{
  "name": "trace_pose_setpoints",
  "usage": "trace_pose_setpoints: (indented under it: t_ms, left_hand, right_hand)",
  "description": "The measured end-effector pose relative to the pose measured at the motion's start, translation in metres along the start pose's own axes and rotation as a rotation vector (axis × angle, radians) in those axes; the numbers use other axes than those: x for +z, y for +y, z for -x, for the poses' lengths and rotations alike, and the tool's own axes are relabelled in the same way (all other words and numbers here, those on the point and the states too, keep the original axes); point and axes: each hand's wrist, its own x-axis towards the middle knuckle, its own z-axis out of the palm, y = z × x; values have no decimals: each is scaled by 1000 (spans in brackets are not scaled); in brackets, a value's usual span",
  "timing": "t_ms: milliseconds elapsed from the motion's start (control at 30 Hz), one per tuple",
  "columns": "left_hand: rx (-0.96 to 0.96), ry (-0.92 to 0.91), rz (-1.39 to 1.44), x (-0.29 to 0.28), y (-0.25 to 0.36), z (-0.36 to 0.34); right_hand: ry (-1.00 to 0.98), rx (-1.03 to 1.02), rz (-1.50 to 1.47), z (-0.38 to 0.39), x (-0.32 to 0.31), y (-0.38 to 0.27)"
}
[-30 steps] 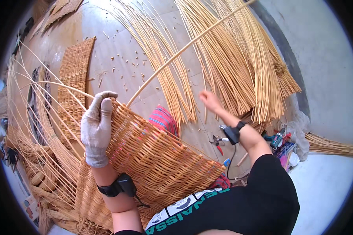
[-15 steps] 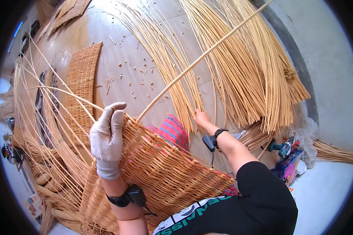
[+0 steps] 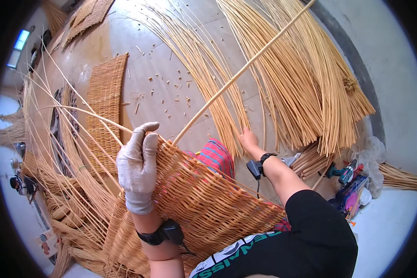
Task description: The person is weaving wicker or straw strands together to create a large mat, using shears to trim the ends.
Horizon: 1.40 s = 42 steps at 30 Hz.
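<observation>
My left hand (image 3: 138, 167), in a whitish work glove, is closed over the upper corner of a woven wicker panel (image 3: 217, 204) that leans across my lap. Its fingertips curl behind the edge, partly hidden. Close by that hand, a long thick rod (image 3: 245, 69) rises from the panel's edge toward the upper right. Several thin canes stick out to the left from beneath the glove. My bare right hand (image 3: 249, 138) reaches down to the near ends of a loose spread of pale wicker rods (image 3: 223, 129) on the floor, its fingers closed around some of them.
Thick bundles of rods (image 3: 292, 88) lie to the right. A finished woven strip (image 3: 105, 111) lies at left, beside tangled canes (image 3: 78, 185). Short offcuts dot the floor. A cordless drill (image 3: 347, 172) and a blue basket (image 3: 352, 192) stand at right. Striped cloth (image 3: 217, 157) shows behind the panel.
The whole view has shifted slightly, so everything sits a little farther right. Both hands keep the same places on the panel and at the rods.
</observation>
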Motion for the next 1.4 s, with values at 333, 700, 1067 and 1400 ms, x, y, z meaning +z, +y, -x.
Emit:
trace_pose_setpoints:
  t_ms: [333,700,1067,1400]
  left_hand:
    - [80,-9,-11,7,-3,-4]
    - [131,16,-13,-1,-3,-3]
    - [89,-37,-31,-6,0,2]
    - [189,44,-64,0,-16,0]
  right_hand:
    - [124,-210,91,-11,-26,45]
    - [-841,-260,-1051,150,-249,-32]
    - [-282,-965,-1452,262,-305,-115]
    - [-88,-844,-1397,224,-322,-174]
